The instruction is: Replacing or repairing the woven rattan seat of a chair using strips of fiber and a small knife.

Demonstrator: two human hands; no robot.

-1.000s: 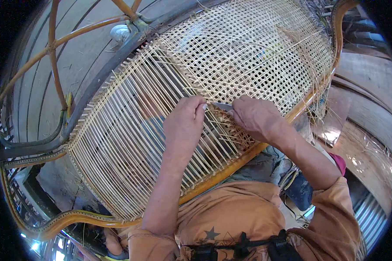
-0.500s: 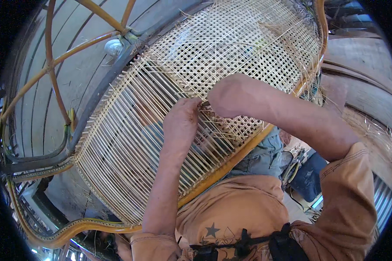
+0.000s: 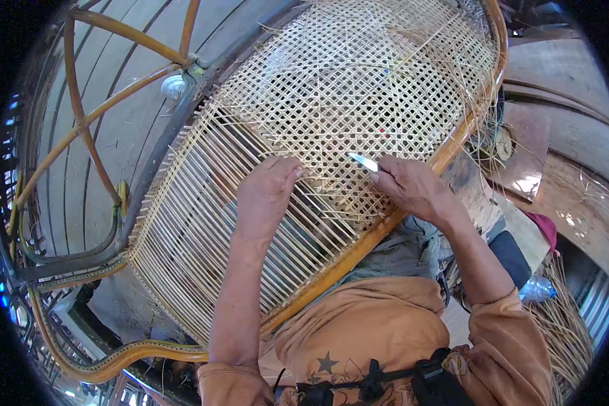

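Nearest us, our orange shirt [image 3: 379,331] fills the lower frame, with a dark strap and buckle [image 3: 426,375] across it and both forearms rising from it to the work.

Our right hand [image 3: 413,186] has drawn back toward the frame's near rail; half a second ago it was reaching across over the left, and now it sits apart from it, fingers closed around a small metal blade [image 3: 363,161] whose pale tip points left onto the cane. Our left hand [image 3: 267,193] has stayed nearly where it was, lying palm down on the cane panel [image 3: 304,142], fingers bent and close together, their tips pressing at the edge where the open diamond lattice meets the plain parallel strands. We judge that the crossing reach is finished and the blade is being brought back to the weave line, right where the finished lattice ends.

The panel is stretched in an amber rattan frame [image 3: 358,247] that slopes across our lap. Loose strand ends [image 3: 484,125] bristle at the far right rim and could snag the hand there. Beyond, a second bent rattan frame [image 3: 88,128] stands over the grey plank floor [image 3: 142,115]; at right lie wooden boards [image 3: 561,135], a plastic bottle [image 3: 538,287] and a heap of cane strips [image 3: 565,331].
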